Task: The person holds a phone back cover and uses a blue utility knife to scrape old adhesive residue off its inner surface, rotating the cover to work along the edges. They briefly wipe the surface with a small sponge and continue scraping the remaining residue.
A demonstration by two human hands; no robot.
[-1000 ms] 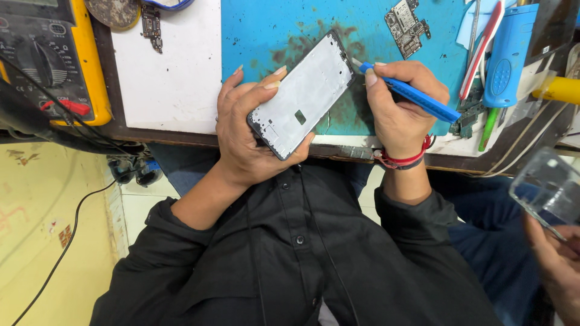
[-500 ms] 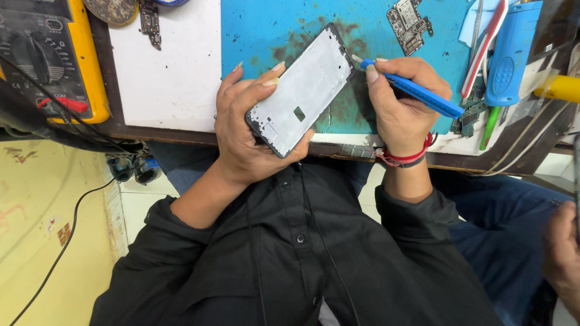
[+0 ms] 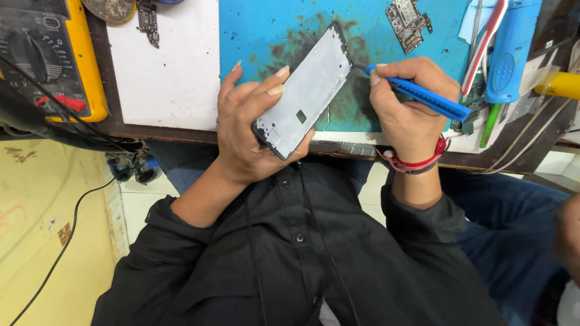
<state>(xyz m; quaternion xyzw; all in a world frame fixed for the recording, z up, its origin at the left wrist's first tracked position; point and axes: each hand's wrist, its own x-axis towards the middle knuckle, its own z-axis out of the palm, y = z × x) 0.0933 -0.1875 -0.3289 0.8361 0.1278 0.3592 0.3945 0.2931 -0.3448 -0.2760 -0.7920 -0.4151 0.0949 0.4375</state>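
My left hand (image 3: 248,133) grips a phone frame (image 3: 305,90), silver inside with a dark rim, tilted above the bench edge. My right hand (image 3: 405,115) holds a blue-handled tool (image 3: 423,96) like a pen, its thin metal tip touching the frame's upper right edge. A red band circles my right wrist. Both hands hover over a stained blue work mat (image 3: 284,36).
A yellow multimeter (image 3: 51,57) with a red probe sits at the far left. A white pad (image 3: 169,72) lies beside the mat. A small circuit board (image 3: 408,21), a blue device (image 3: 510,51) and cables lie at right. Another person's hand (image 3: 568,235) shows at the right edge.
The tool tip stays at the frame's upper edge with only small shifts of both hands. The clear item held by the other person at the right has left the view.
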